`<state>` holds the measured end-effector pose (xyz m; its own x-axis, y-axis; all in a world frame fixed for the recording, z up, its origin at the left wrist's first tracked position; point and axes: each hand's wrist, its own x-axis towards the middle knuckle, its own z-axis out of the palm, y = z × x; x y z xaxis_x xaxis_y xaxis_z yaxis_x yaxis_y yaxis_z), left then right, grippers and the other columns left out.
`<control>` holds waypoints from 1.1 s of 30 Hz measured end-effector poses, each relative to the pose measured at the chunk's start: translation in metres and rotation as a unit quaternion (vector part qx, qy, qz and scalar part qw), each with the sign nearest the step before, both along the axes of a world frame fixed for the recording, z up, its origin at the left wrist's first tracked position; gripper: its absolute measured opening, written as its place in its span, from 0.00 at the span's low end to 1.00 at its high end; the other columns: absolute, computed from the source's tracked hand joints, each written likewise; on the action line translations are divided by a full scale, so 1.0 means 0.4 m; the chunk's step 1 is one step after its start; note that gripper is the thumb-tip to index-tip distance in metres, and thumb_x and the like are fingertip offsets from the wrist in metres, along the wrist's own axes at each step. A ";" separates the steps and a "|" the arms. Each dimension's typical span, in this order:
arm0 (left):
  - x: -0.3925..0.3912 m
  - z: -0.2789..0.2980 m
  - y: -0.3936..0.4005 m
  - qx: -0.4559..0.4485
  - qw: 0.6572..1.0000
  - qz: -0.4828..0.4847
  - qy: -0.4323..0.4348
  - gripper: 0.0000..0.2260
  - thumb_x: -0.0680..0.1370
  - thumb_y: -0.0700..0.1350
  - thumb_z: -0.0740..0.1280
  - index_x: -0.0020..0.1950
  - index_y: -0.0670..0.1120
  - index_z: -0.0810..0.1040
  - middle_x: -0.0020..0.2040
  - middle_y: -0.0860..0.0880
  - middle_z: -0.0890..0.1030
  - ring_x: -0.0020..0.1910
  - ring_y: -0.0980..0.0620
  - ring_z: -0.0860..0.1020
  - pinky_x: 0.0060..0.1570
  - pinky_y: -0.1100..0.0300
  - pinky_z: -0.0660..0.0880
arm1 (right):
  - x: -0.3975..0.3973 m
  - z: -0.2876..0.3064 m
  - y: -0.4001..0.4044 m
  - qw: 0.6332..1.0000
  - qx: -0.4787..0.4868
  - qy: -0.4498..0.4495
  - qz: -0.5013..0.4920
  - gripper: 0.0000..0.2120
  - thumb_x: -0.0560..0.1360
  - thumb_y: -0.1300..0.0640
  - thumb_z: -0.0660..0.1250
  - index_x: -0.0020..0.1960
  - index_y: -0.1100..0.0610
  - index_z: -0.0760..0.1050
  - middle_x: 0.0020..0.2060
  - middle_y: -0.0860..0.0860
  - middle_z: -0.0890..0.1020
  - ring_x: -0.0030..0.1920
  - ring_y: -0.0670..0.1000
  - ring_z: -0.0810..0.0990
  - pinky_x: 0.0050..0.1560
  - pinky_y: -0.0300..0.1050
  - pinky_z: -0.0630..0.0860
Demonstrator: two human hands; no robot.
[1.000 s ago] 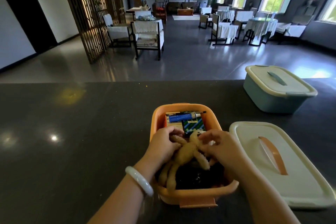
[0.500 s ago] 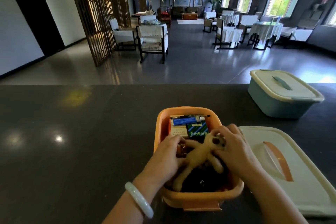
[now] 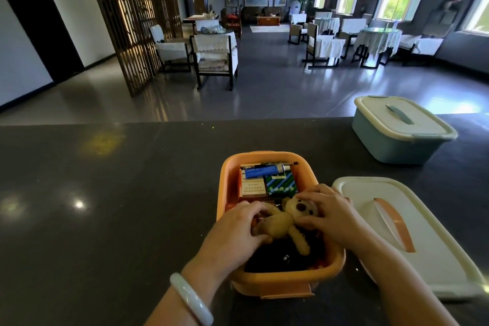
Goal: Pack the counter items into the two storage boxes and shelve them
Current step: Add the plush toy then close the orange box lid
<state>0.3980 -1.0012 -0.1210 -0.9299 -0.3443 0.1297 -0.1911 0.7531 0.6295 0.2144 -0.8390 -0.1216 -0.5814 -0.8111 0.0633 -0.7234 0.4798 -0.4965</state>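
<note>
Clerk: Two boxes on the counter (image 3: 105, 206), one open, one lidded. Landmark for all places: the orange box (image 3: 267, 280)

Checker: Step in hand?

Clerk: By my reading, packing, last item going in. A stuffed toy (image 3: 284, 219) lies on top of the load in the near half of the orange box. The left hand (image 3: 235, 230) has its fingers curled round the toy's arm on the left side; the right hand (image 3: 330, 217) has spread, bent fingers over the head, thumb pressed at the neck

Checker: Other contents of the orange box?

Clerk: Far half: a blue tube (image 3: 262, 171), a tan carton (image 3: 252, 188), a green patterned packet (image 3: 280, 184). Near half, under the toy: something dark (image 3: 280, 259), kind not clear

Checker: Its lid?

Clerk: White lid with orange handle (image 3: 412, 241), lying flat just to the right of the orange box, not yet fitted

Checker: Second box?

Clerk: Blue box (image 3: 391, 145), farther off and to the right, lid already on; contents hidden

Checker: Next move calls for?

Clerk: Judged only: tuck the toy's limbs below the rim, let go, then fit the lid squarely. A leg left proud could stop it seating. Shelving comes after; no shelf in view
</note>
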 end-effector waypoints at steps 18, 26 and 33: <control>0.009 -0.017 0.027 -0.126 0.992 0.007 -0.026 0.19 0.74 0.51 0.70 0.65 0.60 0.73 0.53 0.63 0.74 0.53 0.65 0.68 0.46 0.71 0.62 | 0.024 -0.022 0.001 0.999 -0.032 -0.021 -0.009 0.21 0.71 0.48 0.72 0.60 0.35 0.71 0.50 0.26 0.65 0.60 0.42 0.66 0.66 0.54 0.67; 0.000 -0.014 0.023 -0.110 0.993 -0.021 -0.033 0.18 0.76 0.49 0.68 0.65 0.60 0.70 0.57 0.61 0.75 0.55 0.61 0.68 0.52 0.65 0.67 | 0.034 -0.012 -0.003 1.000 0.008 0.018 -0.017 0.21 0.74 0.46 0.68 0.65 0.34 0.68 0.61 0.29 0.66 0.66 0.41 0.61 0.70 0.49 0.57; -0.008 0.004 0.021 -0.130 0.990 -0.046 -0.013 0.17 0.79 0.52 0.64 0.67 0.59 0.68 0.62 0.58 0.71 0.60 0.56 0.68 0.60 0.60 0.67 | 0.046 0.026 0.020 0.996 0.057 0.070 -0.003 0.21 0.76 0.39 0.61 0.69 0.34 0.62 0.64 0.32 0.65 0.63 0.35 0.59 0.67 0.45 0.62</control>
<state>0.3946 -0.9929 -0.1193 -0.9599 -0.2167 0.1780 -0.1285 0.9041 0.4077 0.2326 -0.8308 -0.1111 -0.5781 -0.8143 0.0514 -0.7788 0.5320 -0.3323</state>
